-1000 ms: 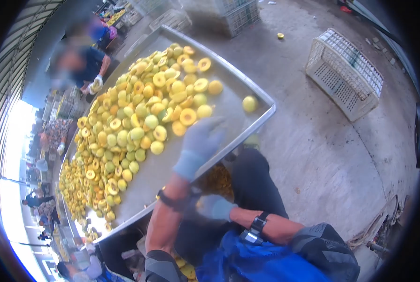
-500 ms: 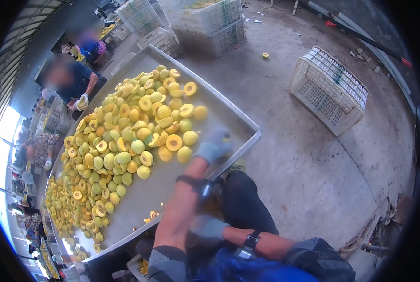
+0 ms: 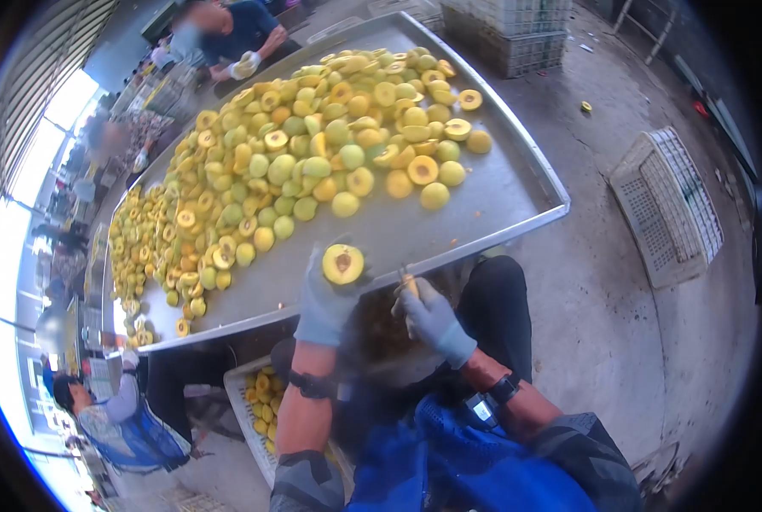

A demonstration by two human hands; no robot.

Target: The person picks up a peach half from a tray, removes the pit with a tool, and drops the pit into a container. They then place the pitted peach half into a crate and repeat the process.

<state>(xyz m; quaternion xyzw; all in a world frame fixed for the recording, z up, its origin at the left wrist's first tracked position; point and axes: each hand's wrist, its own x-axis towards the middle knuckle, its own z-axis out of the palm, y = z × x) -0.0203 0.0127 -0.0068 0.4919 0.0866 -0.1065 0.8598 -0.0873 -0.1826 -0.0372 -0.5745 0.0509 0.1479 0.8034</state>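
My left hand [image 3: 328, 299], in a grey glove, is closed round a halved yellow peach [image 3: 343, 264] at the near edge of the metal table [image 3: 381, 230]. The cut face points up toward me, with the brown pit area in its middle. To its right, my gloved right hand [image 3: 432, 317] grips a small hand tool [image 3: 410, 285] with a light tan handle and a thin dark tip pointing up. Tool and peach are apart. Beyond both hands, a broad heap of yellow-green peaches [image 3: 291, 158], many of them halved, covers much of the table.
A crate [image 3: 243, 401] holding peach pieces stands low by my left side. An upended white crate [image 3: 654, 209] is on the concrete floor to the right, near a stray peach half [image 3: 585, 107]. Stacked crates [image 3: 517, 43] stand behind. Co-workers [image 3: 249, 34] sit along the table's far and left sides.
My left hand has come back from the table's right corner and now shows a peach half. My right hand has risen into clear sight with the tool. The view has swung left.
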